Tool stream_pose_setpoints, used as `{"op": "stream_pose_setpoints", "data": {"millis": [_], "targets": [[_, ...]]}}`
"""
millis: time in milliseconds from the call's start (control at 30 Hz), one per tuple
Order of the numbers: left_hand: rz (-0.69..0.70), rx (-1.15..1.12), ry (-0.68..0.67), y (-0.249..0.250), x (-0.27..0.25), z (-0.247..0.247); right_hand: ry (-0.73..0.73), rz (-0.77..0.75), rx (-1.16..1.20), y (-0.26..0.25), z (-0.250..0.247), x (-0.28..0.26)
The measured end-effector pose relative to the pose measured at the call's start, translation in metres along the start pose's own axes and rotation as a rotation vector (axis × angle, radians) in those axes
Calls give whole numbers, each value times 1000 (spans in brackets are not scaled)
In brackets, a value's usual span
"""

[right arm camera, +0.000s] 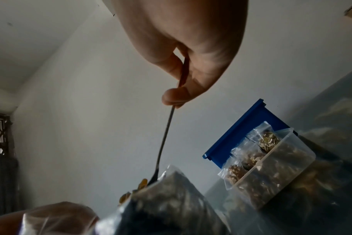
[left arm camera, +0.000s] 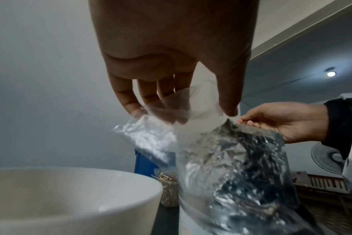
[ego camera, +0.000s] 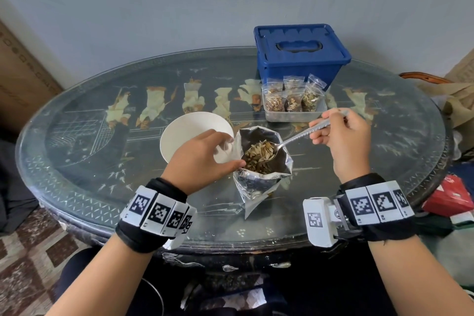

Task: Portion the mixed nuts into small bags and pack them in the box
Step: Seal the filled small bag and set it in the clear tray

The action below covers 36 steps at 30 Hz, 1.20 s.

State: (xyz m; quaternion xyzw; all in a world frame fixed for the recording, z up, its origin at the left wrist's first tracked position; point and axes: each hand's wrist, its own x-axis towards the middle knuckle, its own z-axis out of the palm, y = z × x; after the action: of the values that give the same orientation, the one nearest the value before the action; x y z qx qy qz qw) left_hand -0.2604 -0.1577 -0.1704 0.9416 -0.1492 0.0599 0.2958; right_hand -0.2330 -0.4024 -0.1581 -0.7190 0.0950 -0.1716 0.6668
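Observation:
An open silver foil pouch (ego camera: 259, 182) of seeds stands at the table's middle. My right hand (ego camera: 341, 136) grips a metal spoon (ego camera: 295, 138) by its handle; the bowl of the spoon, heaped with seeds, is over the pouch mouth. My left hand (ego camera: 202, 159) pinches a small clear bag (left arm camera: 151, 132) open just left of the pouch, over a white bowl (ego camera: 184, 131). In the right wrist view the spoon (right arm camera: 165, 139) dips behind the pouch (right arm camera: 171, 206). Three filled small bags (ego camera: 292, 97) stand in a clear tub (ego camera: 295, 115). Behind it is the blue lidded box (ego camera: 300, 54).
The oval glass-topped table (ego camera: 102, 187) has a painted pattern under the glass. A cardboard box (ego camera: 20, 84) leans at the far left. A red packet (ego camera: 448, 195) and cloth lie off the right edge. A wall stands close behind the table.

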Motion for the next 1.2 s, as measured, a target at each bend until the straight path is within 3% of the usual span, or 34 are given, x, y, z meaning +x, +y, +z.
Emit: {"op": "stream_pose_setpoints", "data": {"millis": [533, 1200], "targets": [[33, 245, -151, 18, 26, -2, 95, 20, 155, -16, -13, 5], [89, 324, -225, 31, 35, 7, 25, 2, 148, -12, 3, -8]]}}
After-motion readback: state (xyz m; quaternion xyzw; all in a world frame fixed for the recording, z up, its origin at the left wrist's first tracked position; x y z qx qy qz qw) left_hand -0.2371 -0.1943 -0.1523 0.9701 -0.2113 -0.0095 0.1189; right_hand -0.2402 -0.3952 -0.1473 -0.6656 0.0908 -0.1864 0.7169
